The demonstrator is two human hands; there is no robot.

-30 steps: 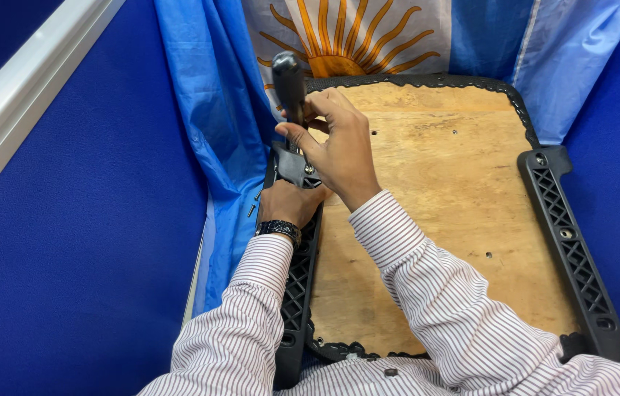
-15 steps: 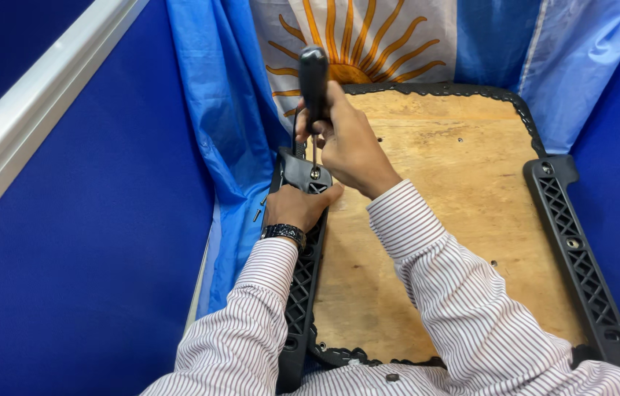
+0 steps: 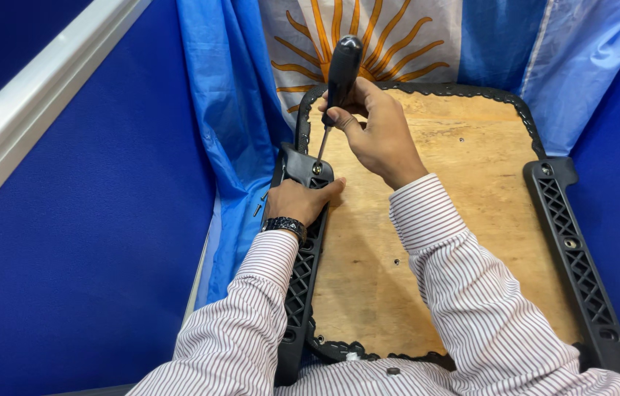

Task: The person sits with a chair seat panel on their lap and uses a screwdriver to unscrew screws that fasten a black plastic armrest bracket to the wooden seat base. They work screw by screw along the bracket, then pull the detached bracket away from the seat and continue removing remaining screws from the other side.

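Screwdriver: black-handled screwdriver (image 3: 340, 79) stands nearly upright, its thin shaft running down to a screw (image 3: 317, 169) in a small black bracket (image 3: 302, 166)
Right hand: right hand (image 3: 376, 132) has its grip wrapped tight around the lower handle, fingers curled, the thumb side towards the shaft
Left hand: left hand (image 3: 299, 202) lies just below the bracket, grip partly closed against its lower edge, thumb along the wooden panel; a dark wristwatch (image 3: 285, 224) sits above a striped shirt cuff
Seat base: wooden panel (image 3: 427, 220) lies flat, bordered by a black plastic frame (image 3: 570, 242) with latticed side rails; the bracket sits at the frame's left rail, near the far corner
Surroundings: blue and white cloth with a golden sun emblem (image 3: 368, 37) drapes beyond the panel; blue partition wall (image 3: 82, 257) rises on the left; loose small screws (image 3: 258, 209) lie on the cloth beside the left wrist
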